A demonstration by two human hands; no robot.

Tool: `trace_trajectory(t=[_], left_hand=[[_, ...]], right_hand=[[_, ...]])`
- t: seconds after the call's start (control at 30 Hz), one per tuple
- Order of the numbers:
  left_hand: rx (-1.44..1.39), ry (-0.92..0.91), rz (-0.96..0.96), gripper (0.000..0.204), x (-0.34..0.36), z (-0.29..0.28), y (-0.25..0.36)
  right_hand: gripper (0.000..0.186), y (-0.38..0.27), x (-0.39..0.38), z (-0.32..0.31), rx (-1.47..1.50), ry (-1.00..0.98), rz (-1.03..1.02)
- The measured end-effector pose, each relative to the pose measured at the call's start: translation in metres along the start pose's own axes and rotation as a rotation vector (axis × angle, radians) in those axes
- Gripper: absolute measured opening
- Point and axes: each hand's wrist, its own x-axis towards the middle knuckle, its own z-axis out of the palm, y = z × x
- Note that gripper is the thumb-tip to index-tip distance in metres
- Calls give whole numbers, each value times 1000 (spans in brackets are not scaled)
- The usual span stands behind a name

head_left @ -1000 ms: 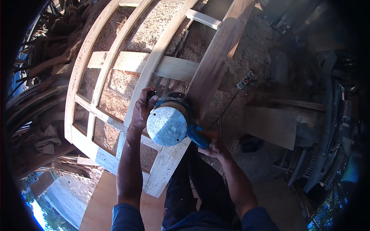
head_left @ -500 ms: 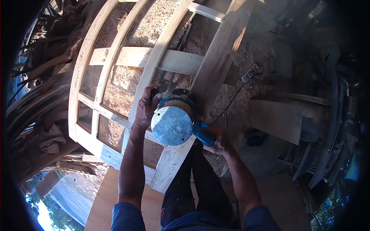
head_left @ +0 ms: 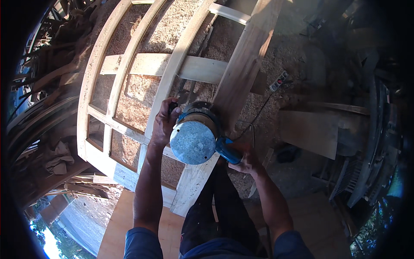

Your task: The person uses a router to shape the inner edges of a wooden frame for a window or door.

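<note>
A blue power tool (head_left: pixel 192 142), topped with a round grey metal plate, sits over the right-hand rail of a wooden frame (head_left: pixel 238 71). My left hand (head_left: pixel 163 125) is closed round the black knob on the tool's left side. On the other side, my right hand (head_left: pixel 245 160) wraps the blue rear handle. The tool's own body hides its underside and the wood directly beneath it. The frame has several long bars and crosspieces, with openings between them.
Sawdust covers the ground (head_left: pixel 129 105) beneath the frame. At right a cable runs to a power strip (head_left: pixel 278 81), past a loose board (head_left: pixel 308 134). Wood scraps are piled along the left (head_left: pixel 51 80). A plywood sheet (head_left: pixel 114 233) lies by my legs.
Almost nothing differs. The view has shifted very slightly; both hands keep their hold on the power tool, which stays at about the same spot on the rail.
</note>
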Motion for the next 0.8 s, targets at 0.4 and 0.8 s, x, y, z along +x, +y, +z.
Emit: trace_trajectory(t=[0.4, 0.8], left_hand=[[12, -33, -21, 32, -4, -3, 4], [-9, -32, -19, 31, -12, -7, -5]], right_hand=[[45, 2, -5, 8, 76, 40, -17], [44, 3, -9, 17, 67, 12, -28]])
